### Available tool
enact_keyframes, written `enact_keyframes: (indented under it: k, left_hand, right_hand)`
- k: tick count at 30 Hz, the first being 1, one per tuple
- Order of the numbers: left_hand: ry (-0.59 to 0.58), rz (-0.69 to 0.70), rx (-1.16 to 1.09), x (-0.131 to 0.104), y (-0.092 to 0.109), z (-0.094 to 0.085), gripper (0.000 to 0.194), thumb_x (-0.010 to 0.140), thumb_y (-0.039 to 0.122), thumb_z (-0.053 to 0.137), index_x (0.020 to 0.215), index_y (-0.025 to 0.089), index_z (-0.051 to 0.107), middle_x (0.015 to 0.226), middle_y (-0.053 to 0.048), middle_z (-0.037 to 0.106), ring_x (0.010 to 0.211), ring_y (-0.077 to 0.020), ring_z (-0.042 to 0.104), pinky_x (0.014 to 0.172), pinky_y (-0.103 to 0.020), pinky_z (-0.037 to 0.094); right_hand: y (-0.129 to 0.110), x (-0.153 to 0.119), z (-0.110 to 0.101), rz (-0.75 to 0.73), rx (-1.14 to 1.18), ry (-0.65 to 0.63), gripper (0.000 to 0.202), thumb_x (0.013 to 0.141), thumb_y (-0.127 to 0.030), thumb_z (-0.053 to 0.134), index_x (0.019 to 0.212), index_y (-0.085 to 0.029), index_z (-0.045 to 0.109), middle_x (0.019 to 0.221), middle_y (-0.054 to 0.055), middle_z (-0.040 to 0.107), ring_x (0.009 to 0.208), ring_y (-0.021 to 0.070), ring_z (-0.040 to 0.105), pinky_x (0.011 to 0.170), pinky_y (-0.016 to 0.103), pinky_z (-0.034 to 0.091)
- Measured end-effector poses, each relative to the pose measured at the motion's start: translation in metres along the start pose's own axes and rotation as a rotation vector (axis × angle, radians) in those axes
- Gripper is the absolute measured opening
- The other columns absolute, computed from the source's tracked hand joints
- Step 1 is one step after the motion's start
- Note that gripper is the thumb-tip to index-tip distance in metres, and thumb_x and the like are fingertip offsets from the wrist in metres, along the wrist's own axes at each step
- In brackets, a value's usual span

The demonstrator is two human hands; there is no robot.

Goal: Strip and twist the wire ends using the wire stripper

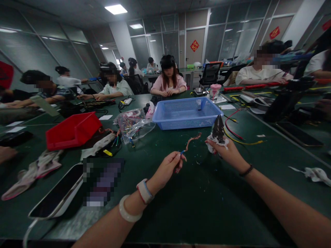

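Note:
Between the thumb and fingers of my left hand (pixel 173 162) is a blue wire stub with a long twisted bare copper end, a copper wire (pixel 192 138) that points up and to the right. My right hand (pixel 223 150) is closed around dark metal pliers (pixel 218 129), jaws upward, with white wrapping (pixel 216 140) about the grip. The pliers stand apart from the wire, to its right. Small scraps lie on the green table (pixel 196 199) below. Just beyond both hands sits a blue perforated basket (pixel 181 124).
A red bin (pixel 74 132), a plastic bag of wires (pixel 133 125) and a white glove (pixel 99 146) lie to the left. Closer in is a phone-like device (pixel 58 193). Red and yellow cables (pixel 234 132) lie right of the basket. Several people sit around the tables.

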State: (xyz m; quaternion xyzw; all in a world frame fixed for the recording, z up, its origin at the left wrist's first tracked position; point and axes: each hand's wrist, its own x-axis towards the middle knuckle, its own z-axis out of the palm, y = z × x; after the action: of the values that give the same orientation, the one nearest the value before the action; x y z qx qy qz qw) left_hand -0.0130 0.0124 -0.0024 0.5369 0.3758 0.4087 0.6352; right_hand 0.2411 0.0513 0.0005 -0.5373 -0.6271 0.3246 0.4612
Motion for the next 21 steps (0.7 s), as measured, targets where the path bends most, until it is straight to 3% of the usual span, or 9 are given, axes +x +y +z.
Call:
enact_keyframes:
  k: [4,8,12,16,21]
  left_hand:
    - [-0.015,0.014,0.011,0.0000,0.0012,-0.0013,0.030,0.089,0.044,0.053,0.090,0.015,0.060,0.070,0.001,0.051,0.060,-0.0098,0.046,0.056,-0.023,0.036]
    - [-0.049,-0.007,0.004,0.0007,-0.0011,-0.0024,0.030,0.088,0.045,0.053,0.091,0.015,0.058,0.067,0.003,0.047,0.052,-0.0073,0.038,0.050,-0.021,0.030]
    - [-0.019,-0.010,-0.038,0.0017,-0.0037,-0.0016,0.031,0.089,0.047,0.052,0.088,0.016,0.056,0.062,0.005,0.042,0.050,-0.0068,0.035,0.049,-0.021,0.026]
    - [0.013,-0.030,-0.165,0.0022,-0.0019,-0.0010,0.031,0.087,0.047,0.056,0.085,0.016,0.055,0.058,0.006,0.038,0.049,-0.0064,0.032,0.049,-0.020,0.025]
    - [0.061,0.004,-0.401,0.0038,0.0001,-0.0022,0.026,0.089,0.040,0.057,0.081,0.016,0.053,0.055,0.007,0.035,0.047,-0.0055,0.027,0.048,-0.019,0.026]
  right_hand:
    - [0.0009,-0.0031,0.0016,-0.101,-0.114,0.033,0.034,0.082,-0.048,0.058,0.095,-0.017,0.061,0.077,0.005,0.065,0.061,0.0164,0.057,0.058,0.030,0.046]
    - [0.0005,-0.0031,-0.0002,-0.255,-0.381,0.043,0.023,0.085,-0.034,0.054,0.099,-0.018,0.061,0.094,0.010,0.069,0.084,0.0223,0.062,0.076,0.035,0.047]
    - [0.0036,-0.0027,0.0001,-0.343,-0.535,0.027,0.030,0.081,-0.018,0.051,0.110,-0.018,0.059,0.108,0.011,0.067,0.097,0.0238,0.062,0.085,0.037,0.047]
    - [0.0036,-0.0047,0.0017,-0.324,-0.643,0.000,0.045,0.074,-0.008,0.050,0.117,-0.019,0.057,0.117,0.010,0.063,0.104,0.0244,0.060,0.088,0.036,0.047]
    - [-0.0020,-0.0075,0.0017,-0.293,-0.707,0.005,0.048,0.073,-0.006,0.049,0.119,-0.019,0.055,0.118,0.009,0.062,0.098,0.0240,0.061,0.082,0.033,0.048]
